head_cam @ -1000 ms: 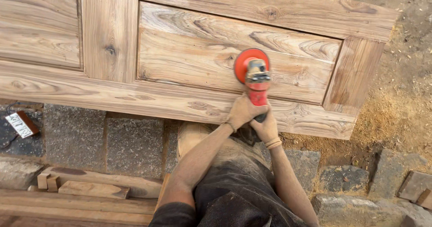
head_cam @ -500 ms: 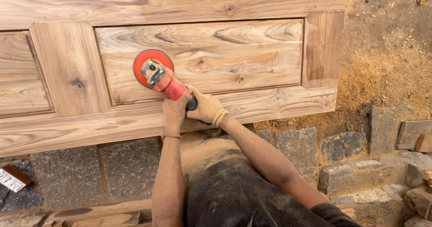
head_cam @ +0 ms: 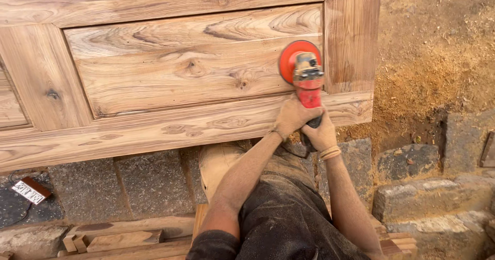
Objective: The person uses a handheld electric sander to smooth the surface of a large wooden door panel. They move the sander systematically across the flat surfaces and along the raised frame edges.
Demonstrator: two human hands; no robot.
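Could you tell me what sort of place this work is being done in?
Probably an outdoor carpentry yard. A panelled wooden door lies flat, both hands hold a red sander on it, sawdust covers the ground, and timber offcuts lie by stone blocks.

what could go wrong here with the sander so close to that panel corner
The orange disc of the sander sits at the right end of the recessed panel, against the raised frame upright; it could catch that edge and gouge it or kick. Both the left hand and right hand are bare and crowded on the red body just behind the disc, so a jerk might bring fingers near it.
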